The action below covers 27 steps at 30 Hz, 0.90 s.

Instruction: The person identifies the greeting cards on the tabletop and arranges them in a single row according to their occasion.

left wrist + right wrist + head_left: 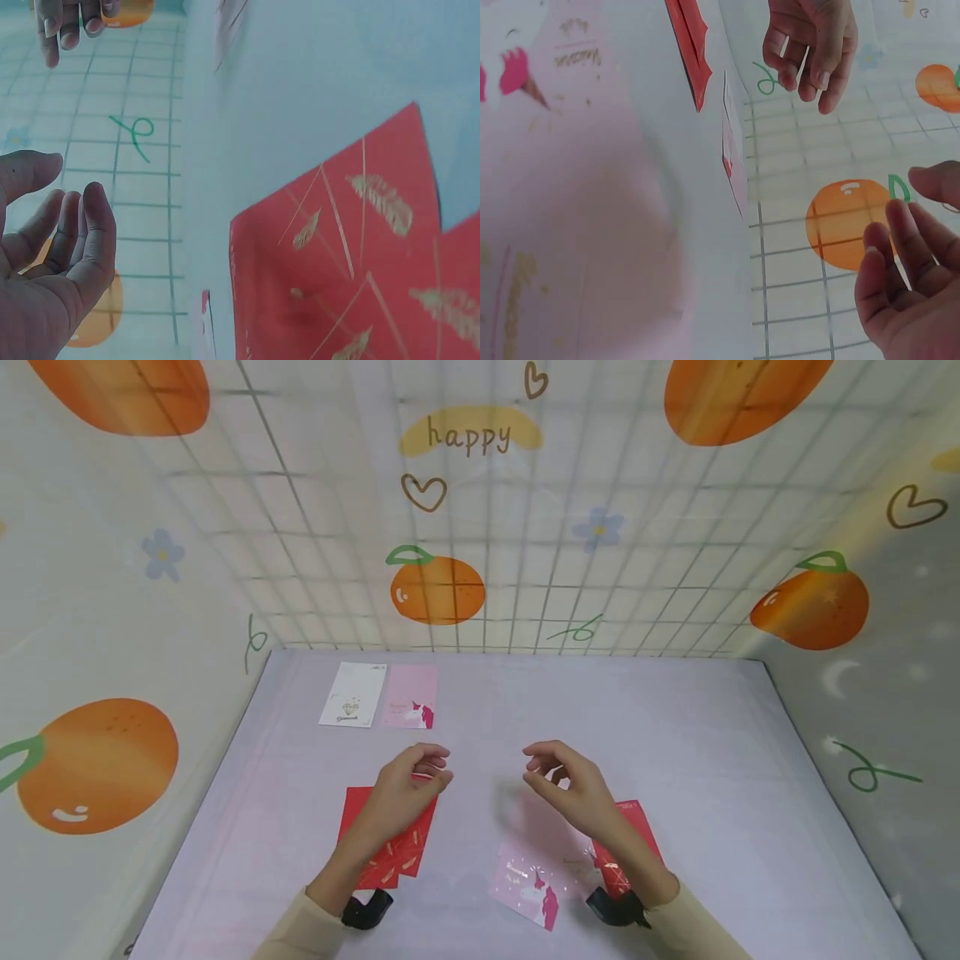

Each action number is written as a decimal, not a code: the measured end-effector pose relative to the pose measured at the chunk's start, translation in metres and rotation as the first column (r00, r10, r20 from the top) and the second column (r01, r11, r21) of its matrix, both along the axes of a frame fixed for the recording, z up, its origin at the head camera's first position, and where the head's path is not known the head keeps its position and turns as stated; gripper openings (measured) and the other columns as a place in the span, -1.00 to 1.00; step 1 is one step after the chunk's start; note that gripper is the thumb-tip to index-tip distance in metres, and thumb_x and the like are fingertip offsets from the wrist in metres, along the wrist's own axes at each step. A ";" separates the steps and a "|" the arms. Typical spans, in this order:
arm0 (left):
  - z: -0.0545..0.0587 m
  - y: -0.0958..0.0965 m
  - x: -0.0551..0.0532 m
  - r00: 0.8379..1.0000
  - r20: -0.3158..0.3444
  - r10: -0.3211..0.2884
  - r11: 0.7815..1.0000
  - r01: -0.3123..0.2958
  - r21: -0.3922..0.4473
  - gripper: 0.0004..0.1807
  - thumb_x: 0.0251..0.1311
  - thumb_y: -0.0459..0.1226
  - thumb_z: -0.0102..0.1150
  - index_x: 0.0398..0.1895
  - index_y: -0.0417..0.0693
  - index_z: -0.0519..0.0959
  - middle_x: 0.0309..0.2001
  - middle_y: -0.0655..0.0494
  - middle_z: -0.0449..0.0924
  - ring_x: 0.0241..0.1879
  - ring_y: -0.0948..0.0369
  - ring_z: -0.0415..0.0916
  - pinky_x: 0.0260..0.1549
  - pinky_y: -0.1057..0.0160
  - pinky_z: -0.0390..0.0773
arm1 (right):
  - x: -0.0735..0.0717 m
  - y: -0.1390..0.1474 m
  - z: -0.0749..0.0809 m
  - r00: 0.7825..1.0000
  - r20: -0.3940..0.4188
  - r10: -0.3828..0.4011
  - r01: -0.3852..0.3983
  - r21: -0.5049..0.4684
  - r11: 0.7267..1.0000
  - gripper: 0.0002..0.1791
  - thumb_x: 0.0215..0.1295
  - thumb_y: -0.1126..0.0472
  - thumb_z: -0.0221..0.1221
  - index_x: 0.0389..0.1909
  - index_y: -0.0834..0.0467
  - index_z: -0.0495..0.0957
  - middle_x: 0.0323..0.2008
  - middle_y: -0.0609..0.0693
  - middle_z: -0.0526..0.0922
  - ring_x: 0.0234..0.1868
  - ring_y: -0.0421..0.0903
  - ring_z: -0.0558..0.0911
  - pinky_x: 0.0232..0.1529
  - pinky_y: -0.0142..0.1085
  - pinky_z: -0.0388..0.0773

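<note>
My left hand [405, 793] hovers with loosely bent fingers and nothing between them, over red cards [408, 852] printed with gold feathers. These overlapping red cards [337, 262] fill the lower right of the left wrist view. Facing it, my right hand [576, 787] is likewise relaxed and holds nothing. Beneath and in front of the right hand lie pink unicorn cards [517, 877], one large pink surface [577, 180] showing close up in the right wrist view. Another red card [637, 822] lies partly hidden under the right forearm.
Toward the back left of the table [675, 718], a white card [354, 695] with a gold diamond print lies beside a pink unicorn card [409, 689]. Black straps [367, 910] sit at the wrists. A curtain printed with oranges [438, 591] hangs around the table, with a grid behind it.
</note>
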<state>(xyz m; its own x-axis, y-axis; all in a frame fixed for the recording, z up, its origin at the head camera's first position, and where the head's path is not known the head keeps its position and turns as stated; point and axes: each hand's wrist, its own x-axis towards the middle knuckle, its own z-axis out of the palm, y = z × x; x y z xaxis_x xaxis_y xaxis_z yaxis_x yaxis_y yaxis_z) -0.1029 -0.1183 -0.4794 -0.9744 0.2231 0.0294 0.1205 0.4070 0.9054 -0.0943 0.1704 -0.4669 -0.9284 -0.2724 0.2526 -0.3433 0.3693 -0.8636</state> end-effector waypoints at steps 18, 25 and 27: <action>-0.019 0.030 -0.001 0.994 0.038 -0.104 0.995 0.104 -0.008 -0.58 0.21 -0.21 0.39 0.13 0.01 0.55 -0.02 0.04 0.59 -0.10 0.23 0.59 -0.15 0.28 0.64 | 0.014 0.030 -0.015 0.999 0.043 -0.015 0.014 0.021 1.000 -0.64 0.31 0.23 0.33 0.09 -0.04 0.56 -0.22 -0.14 0.63 -0.19 -0.10 0.60 -0.18 -0.29 0.58; -0.025 0.042 -0.002 0.987 0.063 -0.151 0.987 0.154 -0.040 -0.58 0.20 -0.17 0.39 0.12 0.08 0.55 -0.03 0.12 0.59 -0.09 0.23 0.59 -0.19 0.30 0.64 | 0.021 0.031 0.003 0.998 0.047 -0.051 0.047 0.082 0.996 -0.65 0.26 0.42 0.31 0.04 0.16 0.56 -0.27 0.06 0.64 -0.24 0.02 0.60 -0.21 -0.25 0.59; -0.026 0.044 -0.002 0.983 0.067 -0.170 0.984 0.173 -0.042 -0.58 0.20 -0.17 0.39 0.12 0.09 0.55 -0.02 0.12 0.59 -0.09 0.22 0.58 -0.19 0.30 0.64 | 0.021 0.033 0.001 0.997 0.052 -0.055 0.050 0.088 0.995 -0.65 0.25 0.44 0.31 0.03 0.17 0.56 -0.28 0.06 0.64 -0.25 0.02 0.60 -0.23 -0.24 0.59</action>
<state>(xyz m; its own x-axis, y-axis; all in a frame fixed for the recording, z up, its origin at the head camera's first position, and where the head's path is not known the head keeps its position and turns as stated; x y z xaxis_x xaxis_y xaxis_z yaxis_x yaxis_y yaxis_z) -0.1048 -0.0740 -0.5056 -0.9211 0.3865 -0.0456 0.1353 0.4280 0.8936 -0.0737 0.2031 -0.4655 -0.9536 -0.2420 0.1793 -0.2755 0.4598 -0.8442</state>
